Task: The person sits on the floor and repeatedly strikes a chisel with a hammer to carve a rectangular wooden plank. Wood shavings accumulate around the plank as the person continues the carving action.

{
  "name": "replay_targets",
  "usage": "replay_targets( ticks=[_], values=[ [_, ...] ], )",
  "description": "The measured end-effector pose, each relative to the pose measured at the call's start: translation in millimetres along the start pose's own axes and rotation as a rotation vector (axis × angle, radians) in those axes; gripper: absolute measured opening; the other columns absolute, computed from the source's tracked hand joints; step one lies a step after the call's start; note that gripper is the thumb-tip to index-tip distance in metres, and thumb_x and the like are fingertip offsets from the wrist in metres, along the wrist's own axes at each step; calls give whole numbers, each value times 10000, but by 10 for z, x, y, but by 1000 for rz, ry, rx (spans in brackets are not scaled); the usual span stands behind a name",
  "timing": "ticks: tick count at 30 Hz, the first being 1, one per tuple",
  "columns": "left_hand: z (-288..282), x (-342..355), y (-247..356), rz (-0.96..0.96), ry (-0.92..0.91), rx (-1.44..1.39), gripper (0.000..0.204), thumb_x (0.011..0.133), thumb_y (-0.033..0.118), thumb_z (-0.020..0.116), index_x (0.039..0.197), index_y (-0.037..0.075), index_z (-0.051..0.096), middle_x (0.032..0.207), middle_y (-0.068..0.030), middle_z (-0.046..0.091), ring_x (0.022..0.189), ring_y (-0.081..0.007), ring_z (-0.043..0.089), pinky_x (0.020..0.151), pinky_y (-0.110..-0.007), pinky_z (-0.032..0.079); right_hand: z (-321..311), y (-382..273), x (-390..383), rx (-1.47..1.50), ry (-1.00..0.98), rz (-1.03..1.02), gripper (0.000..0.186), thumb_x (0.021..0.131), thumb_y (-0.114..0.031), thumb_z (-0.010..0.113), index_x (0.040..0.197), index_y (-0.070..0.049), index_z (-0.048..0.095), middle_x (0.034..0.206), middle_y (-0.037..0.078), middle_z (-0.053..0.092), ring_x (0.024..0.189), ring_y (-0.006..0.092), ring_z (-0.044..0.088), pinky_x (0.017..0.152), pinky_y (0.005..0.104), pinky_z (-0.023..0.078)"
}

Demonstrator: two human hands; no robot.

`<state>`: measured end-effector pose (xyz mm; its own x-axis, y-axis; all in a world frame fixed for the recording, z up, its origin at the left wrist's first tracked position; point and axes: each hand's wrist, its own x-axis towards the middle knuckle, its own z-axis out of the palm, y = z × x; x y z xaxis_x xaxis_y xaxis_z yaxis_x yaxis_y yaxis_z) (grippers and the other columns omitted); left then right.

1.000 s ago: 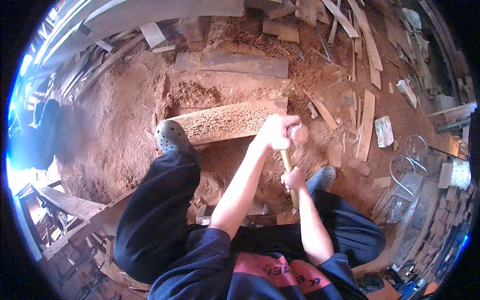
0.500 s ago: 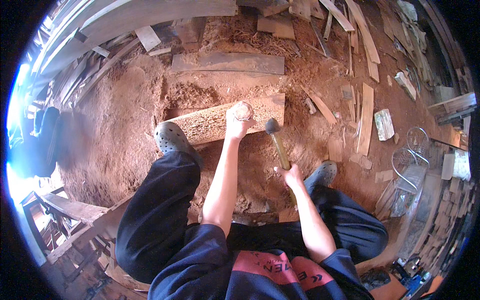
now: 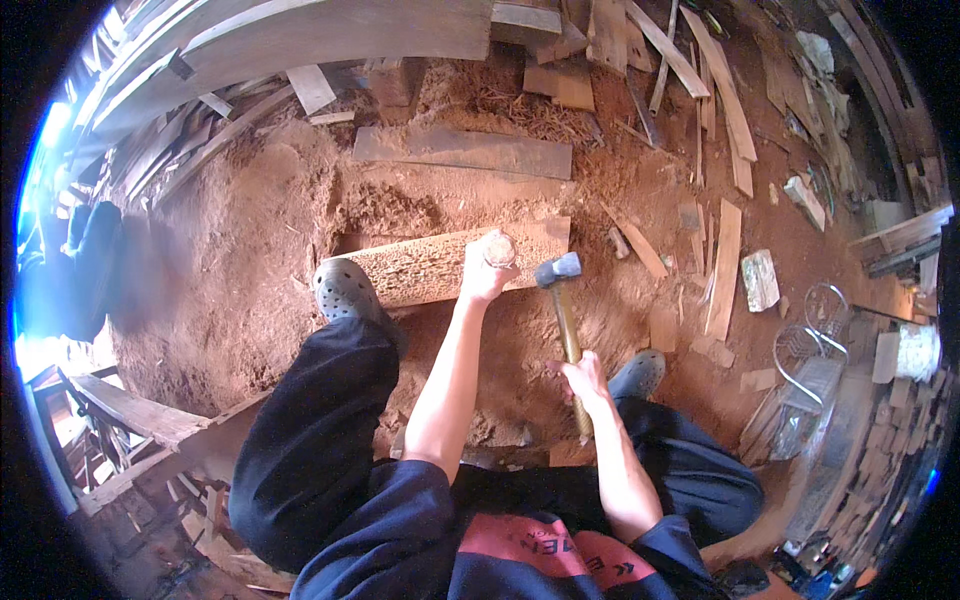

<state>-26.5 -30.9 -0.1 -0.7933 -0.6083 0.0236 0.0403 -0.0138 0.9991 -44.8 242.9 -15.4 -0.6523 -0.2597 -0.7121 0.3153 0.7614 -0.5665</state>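
Observation:
A long wooden board (image 3: 410, 268) lies across the dirt in front of me, its face covered in rough carved pits, its right end smoother. My left hand (image 3: 482, 284) is closed around an upright tool with a round wooden handle (image 3: 499, 250), seen end-on over the board; its lower end is hidden. In my right hand (image 3: 584, 379) is a hammer (image 3: 567, 322), gripped low on its yellowish handle. The hammer's metal head is just right of the wooden handle's top, apart from it. My left clog (image 3: 346, 290) rests at the board's left end.
Beyond the board lies a dusty grey plank (image 3: 465, 152). Scrap strips (image 3: 725, 265) and a whitish block (image 3: 760, 281) are scattered to the right, near a wire rack (image 3: 815, 345). Large planks (image 3: 350, 35) lie across the far side. At the left edge is another person's dark, blurred leg (image 3: 88, 270).
The hammer's head has turned, showing its bright face to the right, and my right hand sits slightly lower in view. My left hand still grips the wooden-handled tool. The whole view has shifted slightly.

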Motion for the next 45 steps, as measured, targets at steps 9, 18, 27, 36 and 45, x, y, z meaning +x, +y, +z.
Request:
replay_targets(
  ticks=[9, 18, 27, 36, 45],
  values=[
    [80, -63, 91, 37, -45, 158, 289, 506, 114, 682, 725, 18, 519, 638, -129, 548, 576, -233, 518, 586, -322, 431, -626, -1580, -1471, 644, 74, -510, 222, 710, 91, 572, 785, -69, 438, 533, -2, 436, 340, 85, 406, 304, 230, 332],
    [215, -2, 136, 52, -3, 75, 240, 533, 101, 653, 716, 16, 521, 619, -119, 547, 540, -187, 499, 555, -317, 425, -265, -1307, -1128, -29, 612, -904, 132, 703, -13, 623, 724, -43, 496, 608, 70, 541, 471, 178, 533, 431, 342, 447],
    [100, -1, -35, 56, -49, 144, 237, 526, 118, 637, 711, 18, 529, 621, -124, 552, 550, -217, 529, 549, -316, 429, -618, -1682, -1414, 150, 470, -498, 166, 655, 46, 639, 719, -60, 527, 624, -17, 515, 447, 75, 483, 410, 237, 403],
    [148, -88, -42, 60, -22, 128, 210, 567, 128, 642, 728, 19, 564, 632, -129, 567, 566, -203, 542, 574, -315, 447, -276, -1535, -998, -673, 315, -224, 298, 671, -168, 648, 844, 65, 580, 774, 287, 598, 758, 413, 615, 657, 439, 488],
    [77, 3, -23, 11, -35, 151, 275, 490, 63, 667, 746, 24, 574, 687, -110, 583, 644, -210, 562, 633, -319, 457, -81, -707, -502, -198, 186, 40, 316, 650, -134, 639, 824, 114, 549, 677, 257, 609, 642, 323, 640, 587, 411, 505]
  ],
)
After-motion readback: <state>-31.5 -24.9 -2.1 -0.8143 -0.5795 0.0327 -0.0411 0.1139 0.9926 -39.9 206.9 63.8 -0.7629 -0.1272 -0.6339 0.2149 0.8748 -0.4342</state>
